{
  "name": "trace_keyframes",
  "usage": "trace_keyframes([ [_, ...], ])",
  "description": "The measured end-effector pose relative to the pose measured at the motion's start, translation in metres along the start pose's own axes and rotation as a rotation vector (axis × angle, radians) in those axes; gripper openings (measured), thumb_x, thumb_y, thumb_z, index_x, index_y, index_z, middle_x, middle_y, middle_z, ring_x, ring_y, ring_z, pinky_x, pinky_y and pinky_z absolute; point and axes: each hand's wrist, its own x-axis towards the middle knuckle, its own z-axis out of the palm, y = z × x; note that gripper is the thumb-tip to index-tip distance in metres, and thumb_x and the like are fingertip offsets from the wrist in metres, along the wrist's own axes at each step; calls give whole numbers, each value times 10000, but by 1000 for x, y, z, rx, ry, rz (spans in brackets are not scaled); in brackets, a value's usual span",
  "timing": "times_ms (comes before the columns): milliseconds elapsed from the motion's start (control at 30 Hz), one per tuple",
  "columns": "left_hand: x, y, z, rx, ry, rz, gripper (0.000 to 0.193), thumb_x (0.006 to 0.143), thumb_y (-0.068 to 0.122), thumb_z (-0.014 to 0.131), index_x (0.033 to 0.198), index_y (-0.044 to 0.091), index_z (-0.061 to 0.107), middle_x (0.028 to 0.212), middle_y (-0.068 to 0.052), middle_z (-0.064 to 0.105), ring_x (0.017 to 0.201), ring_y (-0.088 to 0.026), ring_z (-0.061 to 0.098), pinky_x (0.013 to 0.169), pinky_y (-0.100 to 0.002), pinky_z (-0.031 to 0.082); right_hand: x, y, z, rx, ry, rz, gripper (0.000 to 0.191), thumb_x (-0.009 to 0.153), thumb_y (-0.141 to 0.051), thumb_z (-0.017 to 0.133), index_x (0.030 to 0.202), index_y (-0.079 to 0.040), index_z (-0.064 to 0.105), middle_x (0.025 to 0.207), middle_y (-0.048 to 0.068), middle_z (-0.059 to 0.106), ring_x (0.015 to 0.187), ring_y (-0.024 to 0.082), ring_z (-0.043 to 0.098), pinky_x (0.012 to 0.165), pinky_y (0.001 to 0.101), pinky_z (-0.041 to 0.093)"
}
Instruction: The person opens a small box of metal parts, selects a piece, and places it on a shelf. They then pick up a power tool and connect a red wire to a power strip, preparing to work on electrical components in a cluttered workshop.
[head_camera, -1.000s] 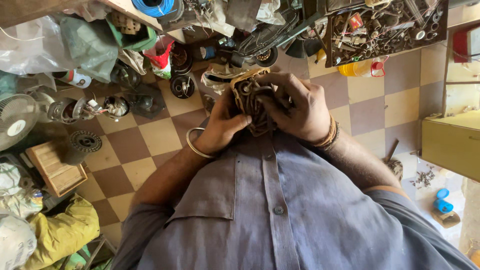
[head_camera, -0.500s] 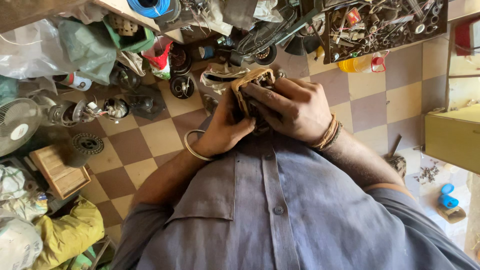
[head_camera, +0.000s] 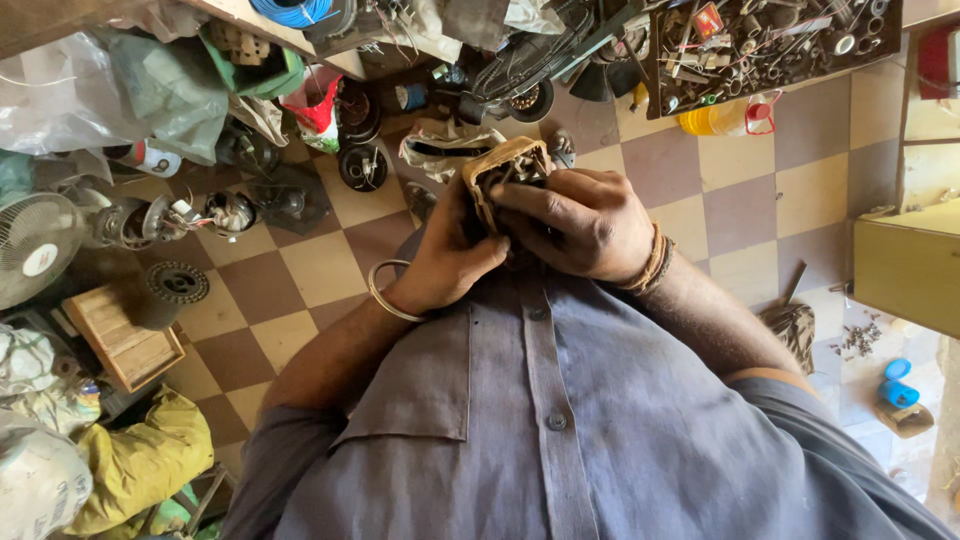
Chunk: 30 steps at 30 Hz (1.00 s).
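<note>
Head view: fingers around motor winding.

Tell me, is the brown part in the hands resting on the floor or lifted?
Lifted. Both the left hand and the right hand grip the brown part in front of the shirt, above the checkered floor.

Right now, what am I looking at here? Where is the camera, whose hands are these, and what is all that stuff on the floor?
No machine here: a person wears the camera on the head, looking down past a blue-grey shirt. The left hand and right hand together hold a small tan part wound with wire in a close grip. Below is a checked tile floor with a white fan, a wooden box, a tray of metal scraps and a yellow can.
</note>
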Motion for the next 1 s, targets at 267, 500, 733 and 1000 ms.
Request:
trace_keyframes([
  [267,0,-9,0,-25,20,31,780,895,-101,594,1583,59,260,1436,-53,490,1356,-147,481,1167,-312,426,3,-11,-5,-111,-34,20,435,926,-111,805,1337,-68,669,840,57,615,708,262,650,627,400,545],
  [500,5,-9,-3,-92,74,-33,741,899,-100,604,1570,40,322,1378,-55,536,1295,-173,531,1121,-334,466,-6,9,2,27,-32,-38,405,907,-116,829,1281,-76,680,921,74,673,747,248,675,655,370,561],
  [733,4,4,0,-16,17,-48,767,889,-105,573,1581,58,284,1411,-62,502,1338,-173,502,1144,-336,453,-20,22,11,93,75,-76,349,856,-71,887,1159,-108,718,780,34,608,660,202,612,600,358,510],
  [1000,4,8,-2,77,-9,-5,767,906,-79,611,1596,22,291,1446,-94,496,1365,-201,481,1192,-365,418,-21,19,13,104,109,-75,266,828,-59,893,1049,-94,749,786,39,597,675,219,615,608,363,514],
])
